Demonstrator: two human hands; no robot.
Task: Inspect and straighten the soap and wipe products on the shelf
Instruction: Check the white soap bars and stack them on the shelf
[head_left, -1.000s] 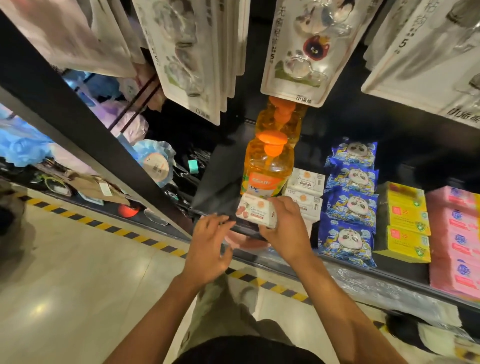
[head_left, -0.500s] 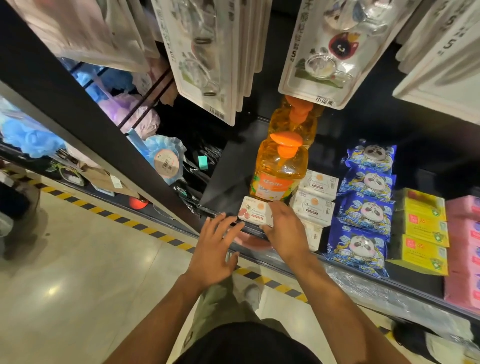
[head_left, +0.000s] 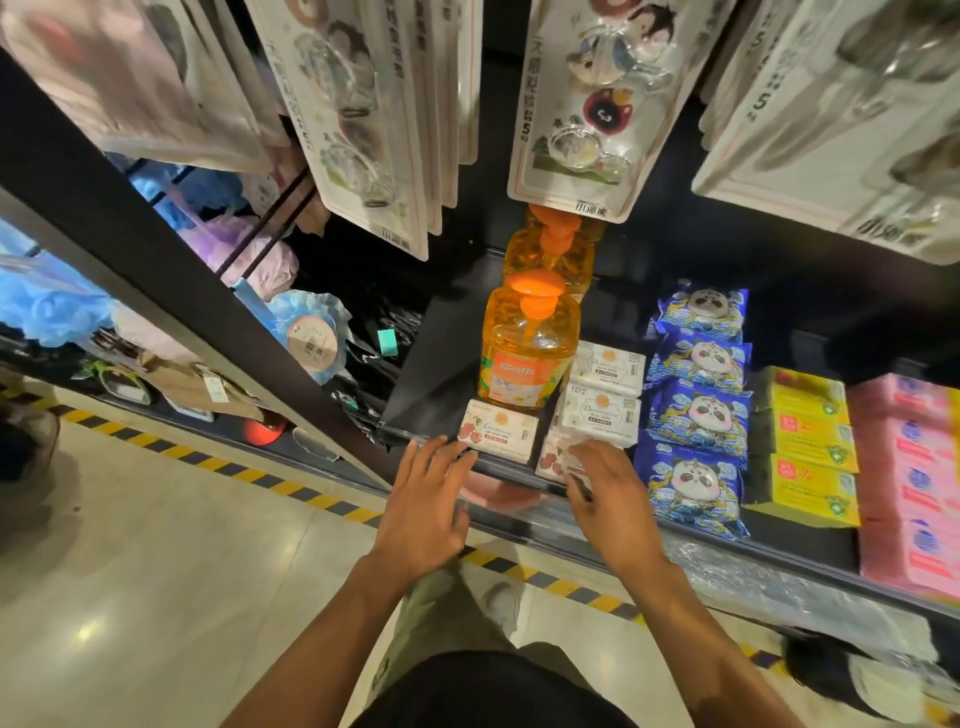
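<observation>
orange "gall" pump bottle (head_left: 527, 353), right hand (head_left: 613, 499) on cherry-print soap pack (head_left: 551, 460)

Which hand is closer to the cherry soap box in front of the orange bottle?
Left. The left hand has fingertips just off the cherry soap box; the right hand is farther right, on the neighbouring pack.

White blister cards of cartoon hooks (head_left: 576, 104) hang in rows overhead. To the left, blue mesh bath sponges (head_left: 47, 306) and a lilac one (head_left: 249, 254) crowd a neighbouring bay. Below, a pale glossy floor (head_left: 130, 597) carries a yellow-and-black hazard stripe (head_left: 218, 462).
</observation>
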